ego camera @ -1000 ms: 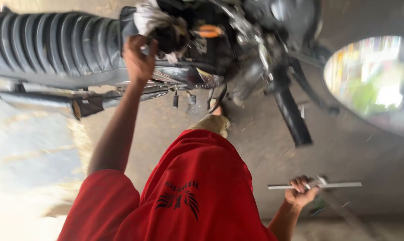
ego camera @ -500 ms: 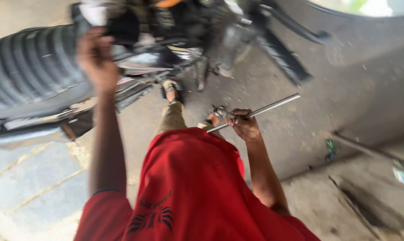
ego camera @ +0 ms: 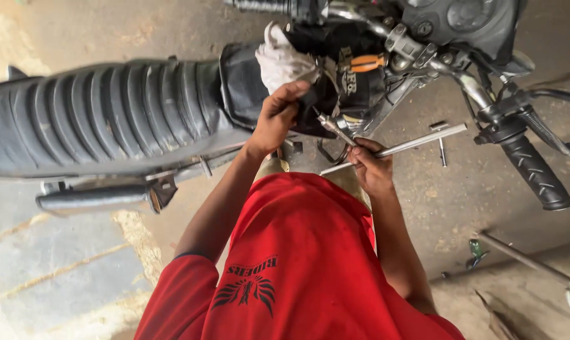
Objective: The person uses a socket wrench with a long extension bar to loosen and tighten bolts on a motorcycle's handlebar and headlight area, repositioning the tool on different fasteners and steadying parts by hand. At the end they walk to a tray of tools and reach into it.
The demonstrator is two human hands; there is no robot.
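A motorcycle with a black ribbed seat stands across the top of the view. My left hand grips a black part of the frame just behind the seat, below a white rag. My right hand is closed on a long metal T-handle wrench, its shaft angled up toward the machine's open middle, near an orange connector. I wear a red shirt.
The right handlebar grip and brake lever stick out at the right. A small metal tool lies on the concrete floor beneath the wrench. A thin rod and debris lie at lower right. The chrome exhaust runs below the seat.
My right hand has carried the wrench up from the floor at the right to the motorcycle's middle. My left hand stayed on the frame. The view swung and settled.
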